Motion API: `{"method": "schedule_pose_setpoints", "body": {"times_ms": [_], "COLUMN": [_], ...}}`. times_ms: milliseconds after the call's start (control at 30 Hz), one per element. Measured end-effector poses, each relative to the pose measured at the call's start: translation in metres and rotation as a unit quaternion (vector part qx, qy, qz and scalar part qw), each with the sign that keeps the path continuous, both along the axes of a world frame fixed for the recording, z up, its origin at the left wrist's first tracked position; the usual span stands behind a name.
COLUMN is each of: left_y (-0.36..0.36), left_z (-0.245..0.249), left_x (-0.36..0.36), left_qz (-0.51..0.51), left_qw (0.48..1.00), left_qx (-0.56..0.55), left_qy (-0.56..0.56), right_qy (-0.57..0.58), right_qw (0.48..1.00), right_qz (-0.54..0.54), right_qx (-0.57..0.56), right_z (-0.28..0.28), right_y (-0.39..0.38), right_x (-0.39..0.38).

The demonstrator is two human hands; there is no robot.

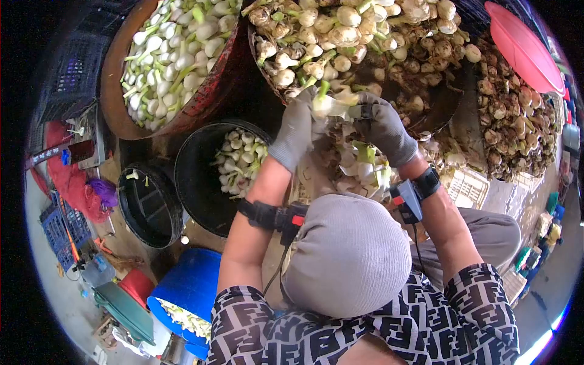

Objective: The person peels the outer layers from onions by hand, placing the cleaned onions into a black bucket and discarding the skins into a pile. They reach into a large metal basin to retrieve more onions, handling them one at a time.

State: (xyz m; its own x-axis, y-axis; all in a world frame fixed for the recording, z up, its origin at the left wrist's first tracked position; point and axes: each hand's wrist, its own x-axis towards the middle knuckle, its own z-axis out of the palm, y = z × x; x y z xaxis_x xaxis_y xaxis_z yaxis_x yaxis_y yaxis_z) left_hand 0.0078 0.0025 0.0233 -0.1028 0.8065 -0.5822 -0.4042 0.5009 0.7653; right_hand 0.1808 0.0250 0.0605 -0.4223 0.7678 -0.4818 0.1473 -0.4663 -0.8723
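My left hand, in a grey glove, is closed on a garlic bulb with a short green stem. My right hand, gloved too, has its fingers pinched at the pale outer skin on the bulb's right side; its fingertips are partly hidden. Below the hands lie loose garlic skins. Just beyond them, soil-stained garlic bulbs with roots fill a wide round container. To the left, a black tub holds clean white bulbs.
A rusty red barrel full of cleaned bulbs stands upper left. A small black bucket and a blue barrel are lower left. A heap of brown bulbs and a pink basin lie at right.
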Motion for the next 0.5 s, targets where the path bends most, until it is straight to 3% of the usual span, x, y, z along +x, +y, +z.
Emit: {"method": "schedule_pose_setpoints", "body": {"times_ms": [33,100,133,167,233,333,367,433,500], "left_y": [0.002,0.001,0.001,0.000,0.000,-0.004,-0.005,-0.010,-0.011], "left_z": [0.007,0.009,0.006,0.003,-0.009,0.000,0.011,0.036,0.036], "left_x": [-0.001,-0.018,-0.019,-0.020,-0.010,-0.020,-0.018,-0.012,-0.006], "left_qz": [0.017,-0.103,-0.116,-0.125,-0.047,-0.030,-0.015,-0.041,-0.051], "left_qw": [0.989,0.981,0.988,0.991,0.961,0.941,0.969,0.951,0.934], "left_qx": [-0.064,-0.067,-0.023,0.019,0.192,0.204,0.145,0.151,0.153], "left_qy": [-0.131,-0.152,-0.100,-0.044,0.192,0.267,0.200,0.266,0.320], "right_qy": [0.045,-0.046,-0.090,-0.096,-0.108,-0.117,-0.127,-0.147,-0.042], "right_qw": [0.998,0.981,0.952,0.955,0.960,0.898,0.889,0.869,0.985], "right_qz": [-0.014,0.066,0.107,0.103,0.095,0.114,0.116,0.118,0.008], "right_qx": [-0.033,0.174,0.273,0.262,0.241,0.409,0.425,0.457,0.167], "right_z": [0.001,0.003,0.003,0.004,0.006,-0.005,-0.008,-0.010,-0.009], "right_y": [-0.001,0.002,0.002,0.003,0.002,0.007,0.008,0.010,0.008], "right_x": [0.003,0.007,0.009,0.010,0.012,0.018,0.018,0.018,0.008]}}
